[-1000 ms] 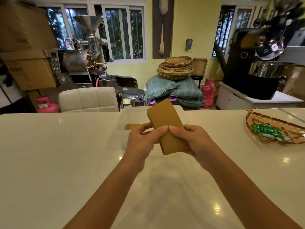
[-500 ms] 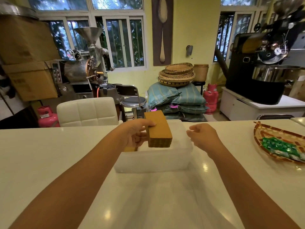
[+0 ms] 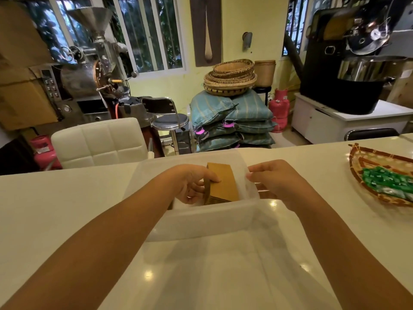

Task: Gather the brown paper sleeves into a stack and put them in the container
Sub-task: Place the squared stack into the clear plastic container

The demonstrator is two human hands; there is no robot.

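While the white table (image 3: 67, 211) fills the near half of my view, I note the translucent plastic container (image 3: 201, 222) standing on it at centre, towards the far edge. At the right edge of the table I see a woven basket tray (image 3: 359, 166) holding green packets (image 3: 388, 182), well apart from the container. Inside the container, I see the stack of brown paper sleeves (image 3: 223, 184) tilted, its near end low behind the container's near wall. I read the left hand (image 3: 190, 184) as reaching into the container and gripping the stack, thumb on the top face and fingers under the left side. I see the right hand (image 3: 274, 180) at the container's right rim, fingers curled narrow with the fingertips at the rim; whether it pinches the rim I cannot tell.
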